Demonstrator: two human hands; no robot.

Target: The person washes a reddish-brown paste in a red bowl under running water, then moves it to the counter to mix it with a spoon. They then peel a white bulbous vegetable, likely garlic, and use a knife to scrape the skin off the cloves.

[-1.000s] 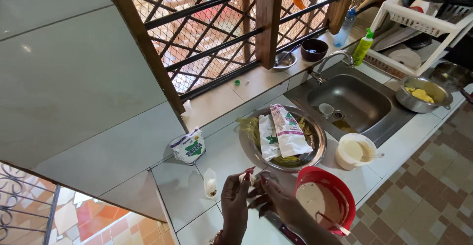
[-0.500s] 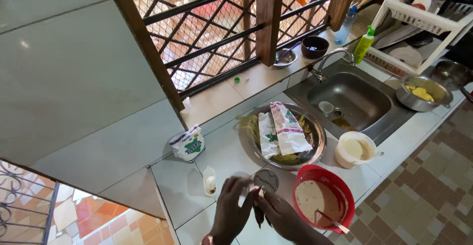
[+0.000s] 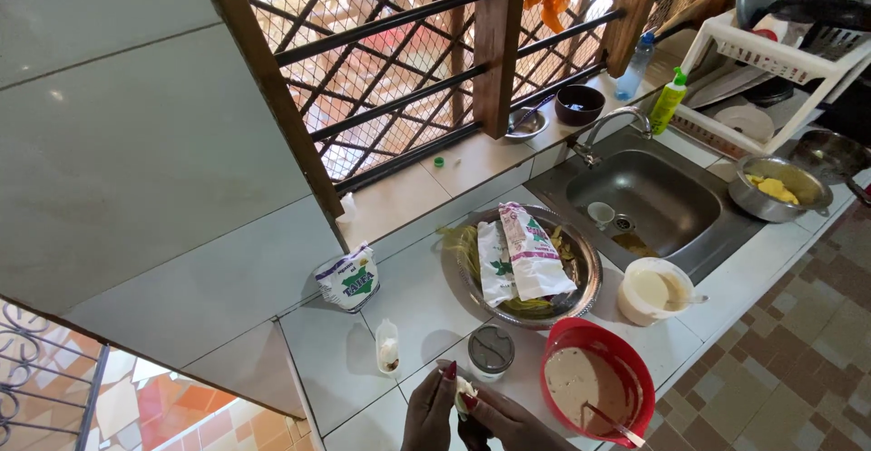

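My left hand (image 3: 430,409) and my right hand (image 3: 504,424) meet at the bottom edge of the view, over the white tiled counter (image 3: 417,288). Together they pinch a small pale item (image 3: 465,392), too small to name. Just above them stands a small jar with a grey lid (image 3: 491,350). To the right sits a red bowl (image 3: 599,392) holding beige batter and a utensil. A small clear container (image 3: 387,346) stands to the left of the hands.
A metal tray (image 3: 581,274) holds two white packets and yellowish strips. A white cup (image 3: 655,291) of batter, a steel sink (image 3: 649,199) with tap, a white bag (image 3: 349,279), a pot (image 3: 780,188) with yellow food, a dish rack (image 3: 771,56) and a barred window (image 3: 426,61) surround it.
My hands have slipped lower and towards the bottom edge of the view, still joined on the small pale item. The view has shifted slightly; the jar lid now shows fully.
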